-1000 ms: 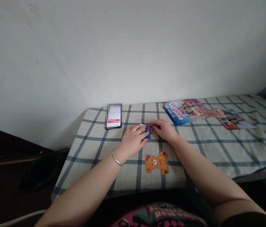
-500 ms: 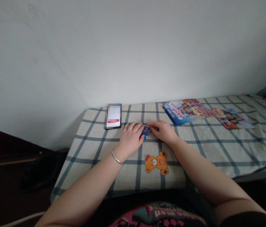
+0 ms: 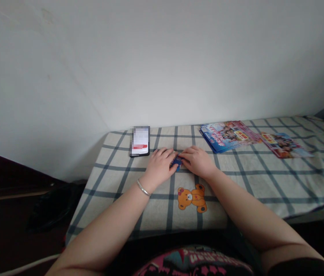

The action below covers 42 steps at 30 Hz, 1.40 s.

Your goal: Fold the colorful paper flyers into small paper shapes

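Right hand (image 3: 198, 161) has shifted a bit left and near since half a second ago; its fingertips now cover more of the small blue paper (image 3: 176, 162). Left hand (image 3: 160, 165) roughly same place. Left fingers: stretched out, slightly spread, resting flat, thumb on the paper's near left part; pressing, not clenched. Right fingers: bent, close together, tips on the paper's right end; can't tell if pinching or only pressing, undersides hidden. Paper lies on the checked cloth (image 3: 115, 175), between the two hands, partly under the fingertips of both; only a small blue patch shows.

Versus earlier: less blue visible than half a second ago; white bit seen at the far edge a second ago no longer shows. Phone (image 3: 140, 141), far left of the hands, unmoved. Flyer stack (image 3: 222, 134) and single flyer (image 3: 285, 145), far right, also unmoved. Bear picture (image 3: 192, 198) on the near side of the paper. Bracelet (image 3: 143, 188) on left wrist.
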Tool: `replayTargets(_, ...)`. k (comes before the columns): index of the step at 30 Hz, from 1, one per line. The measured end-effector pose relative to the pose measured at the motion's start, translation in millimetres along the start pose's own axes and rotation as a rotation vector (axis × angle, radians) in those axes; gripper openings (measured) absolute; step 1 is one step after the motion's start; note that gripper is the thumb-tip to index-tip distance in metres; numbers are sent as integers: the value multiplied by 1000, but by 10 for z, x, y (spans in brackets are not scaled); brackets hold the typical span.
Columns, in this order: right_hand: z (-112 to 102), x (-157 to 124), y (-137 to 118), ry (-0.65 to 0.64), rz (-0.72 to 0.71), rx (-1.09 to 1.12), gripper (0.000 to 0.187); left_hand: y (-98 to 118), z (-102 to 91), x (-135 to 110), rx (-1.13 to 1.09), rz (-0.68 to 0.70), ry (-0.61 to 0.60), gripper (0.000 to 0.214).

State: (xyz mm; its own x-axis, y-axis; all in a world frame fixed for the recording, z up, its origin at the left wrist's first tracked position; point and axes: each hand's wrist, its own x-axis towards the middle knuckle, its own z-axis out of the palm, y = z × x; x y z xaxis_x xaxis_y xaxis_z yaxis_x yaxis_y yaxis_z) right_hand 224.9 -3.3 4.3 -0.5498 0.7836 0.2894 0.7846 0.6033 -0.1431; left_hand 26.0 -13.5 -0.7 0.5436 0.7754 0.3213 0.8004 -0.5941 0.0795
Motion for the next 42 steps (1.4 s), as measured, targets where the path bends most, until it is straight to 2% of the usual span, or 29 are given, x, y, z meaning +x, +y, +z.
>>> replayTargets(6,-10,24,-94,-41,57,-100,34,-8,74,-22,24,-42,7,47)
replayTargets(12,-7,84,-103,-37,52,-163,37,-21,128,-30,51,-48,-9,54)
replayTargets(20,-94,50,-129,-55,32,-193,30,8,78,-11,11,-86,-18,52)
replayTargets(36,-175,5,-89,-51,52,-173,24,4,132,-50,6,-86,30,50)
replayTargets(42,-237,-20,-81,-86,35,-157,23,9,116,-45,23,-105,-12,51)
